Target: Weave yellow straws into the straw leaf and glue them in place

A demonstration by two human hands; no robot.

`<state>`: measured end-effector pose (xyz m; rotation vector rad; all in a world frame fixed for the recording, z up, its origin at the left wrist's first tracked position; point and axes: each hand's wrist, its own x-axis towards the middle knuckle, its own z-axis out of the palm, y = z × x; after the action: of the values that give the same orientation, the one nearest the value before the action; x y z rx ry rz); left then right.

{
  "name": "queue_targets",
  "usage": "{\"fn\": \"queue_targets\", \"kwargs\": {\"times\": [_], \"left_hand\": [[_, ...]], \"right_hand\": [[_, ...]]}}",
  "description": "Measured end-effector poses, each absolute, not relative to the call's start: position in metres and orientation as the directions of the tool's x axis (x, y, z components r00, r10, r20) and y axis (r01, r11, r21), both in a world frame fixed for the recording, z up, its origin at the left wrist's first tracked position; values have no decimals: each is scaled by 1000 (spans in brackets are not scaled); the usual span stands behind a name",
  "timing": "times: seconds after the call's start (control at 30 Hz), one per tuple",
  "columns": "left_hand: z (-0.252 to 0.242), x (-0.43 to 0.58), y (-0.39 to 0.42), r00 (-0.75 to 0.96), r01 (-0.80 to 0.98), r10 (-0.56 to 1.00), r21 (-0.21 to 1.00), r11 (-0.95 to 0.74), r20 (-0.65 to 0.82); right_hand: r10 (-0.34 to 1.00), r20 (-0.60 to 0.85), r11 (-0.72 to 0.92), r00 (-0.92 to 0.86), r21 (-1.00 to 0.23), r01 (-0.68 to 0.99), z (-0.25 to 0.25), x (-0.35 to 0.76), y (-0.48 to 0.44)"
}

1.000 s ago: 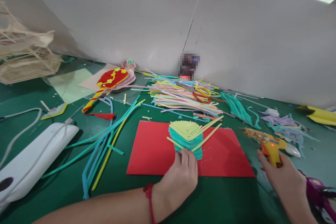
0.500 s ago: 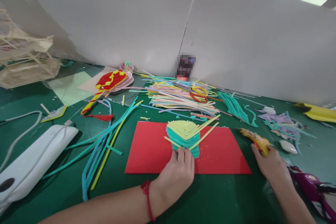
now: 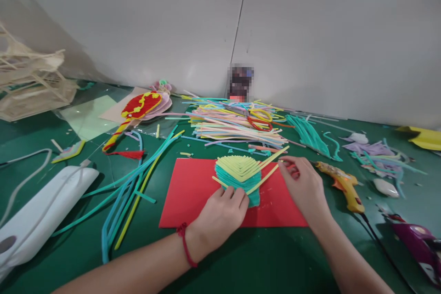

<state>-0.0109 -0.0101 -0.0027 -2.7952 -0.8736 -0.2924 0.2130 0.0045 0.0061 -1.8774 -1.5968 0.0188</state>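
A red card (image 3: 186, 193) lies on the green table, with a rounded piece of teal pipe cleaners (image 3: 223, 177) on it. Nested V-shaped yellow pipe cleaners (image 3: 239, 165) cover its upper part, some with long ends sticking out to the right. Lower down, a bent yellow pipe cleaner (image 3: 263, 182) crosses the teal. My left hand (image 3: 222, 213) holds it at the bend, fingers closed and pressed down. My right hand (image 3: 303, 183) pinches near its right end. To the right of that hand, the yellow glue gun (image 3: 341, 183) lies on the table.
Behind the card are a pile of coloured pipe cleaners (image 3: 234, 126) and scissors (image 3: 255, 117). A red-and-yellow fan (image 3: 141, 105) and loose blue-green stems (image 3: 132, 188) lie left, near a white power bank (image 3: 51, 216). Scraps (image 3: 375, 149) and a purple tool (image 3: 413, 243) are right.
My right hand has let go of the glue gun and moved left to the yellow pipe cleaner's end. The glue gun now lies on the table. My left hand stays at the bend.
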Motion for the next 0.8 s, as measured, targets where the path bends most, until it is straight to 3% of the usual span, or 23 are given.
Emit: {"fn": "queue_targets", "kwargs": {"times": [0.17,0.27,0.4,0.53,0.8], "left_hand": [[-3,-13,-7,789,579,523,-106,-808,323],[-1,-16,-5,782,567,492,-108,-817,382],[2,-18,-5,766,552,443,-123,-825,466],[3,-17,-7,769,530,408,-135,-837,491],[2,-22,6,778,560,456,-148,-815,432]], "right_hand": [[880,303,-118,366,-607,786,-4,214,3],[902,104,-233,419,-699,676,-5,223,1],[915,-162,-301,369,-884,357,-5,224,2],[936,-148,-220,320,-955,201,-3,218,3],[962,-80,-148,262,-957,251,-9,214,4]]}}
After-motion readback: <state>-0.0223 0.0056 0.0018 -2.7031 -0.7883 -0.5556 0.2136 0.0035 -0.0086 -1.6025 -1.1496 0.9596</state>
